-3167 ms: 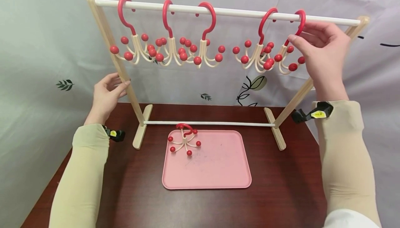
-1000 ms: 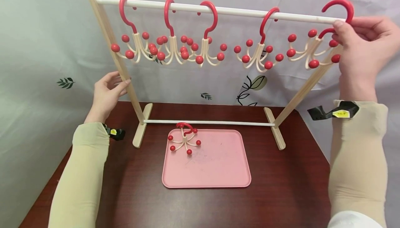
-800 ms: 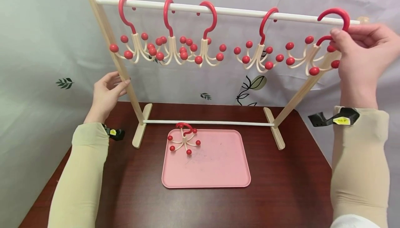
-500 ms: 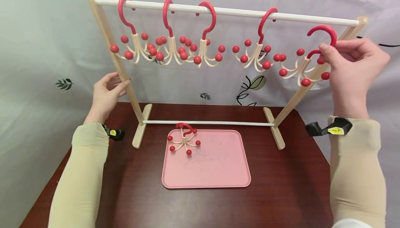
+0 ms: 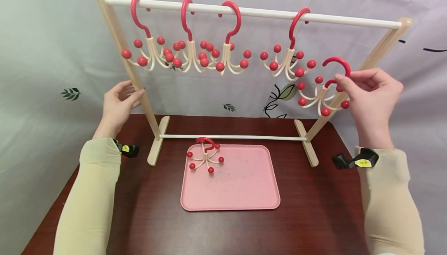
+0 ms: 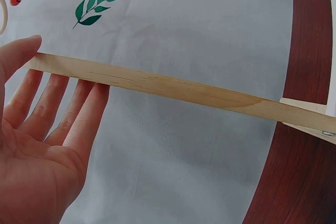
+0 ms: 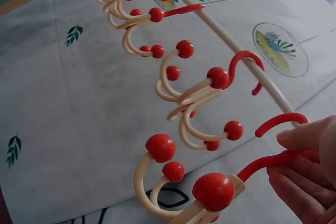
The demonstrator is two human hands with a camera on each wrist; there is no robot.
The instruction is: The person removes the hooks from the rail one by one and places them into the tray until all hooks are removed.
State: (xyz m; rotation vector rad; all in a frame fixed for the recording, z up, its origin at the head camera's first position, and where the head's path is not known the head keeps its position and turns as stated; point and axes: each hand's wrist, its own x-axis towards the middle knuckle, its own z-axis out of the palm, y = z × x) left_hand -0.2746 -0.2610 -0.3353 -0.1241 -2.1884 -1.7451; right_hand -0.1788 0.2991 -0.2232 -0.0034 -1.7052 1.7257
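Right grip (image 5: 375, 96) pinches a claw hanger (image 5: 323, 94) by its red hook (image 5: 338, 59), below the rail (image 5: 349, 20) at frame right, leaving ball tips (image 5: 325, 111) free; left grip (image 5: 117, 103) holds the frame-left upright (image 5: 115, 30), presumably steadying the rack (image 5: 381, 47).

You wear long sleeves, plain and close-fitting. The left sleeve (image 5: 89, 200) looks pale cream with a yellowish cast, while the right sleeve (image 5: 387, 196) reads nearer beige, with soft creases gathering toward its lower end. Each finishes at the wrist in a wider cuff, and beyond it your left hand (image 5: 118, 105) and right hand (image 5: 375, 99) are bare. A small black device (image 5: 130, 151) sits at your left cuff, marked with a yellow label (image 5: 126, 148). Your right cuff carries a matching black unit (image 5: 343, 162) — angular, with its own yellow sticker (image 5: 363, 163) — whose dark lettering is too small to read.
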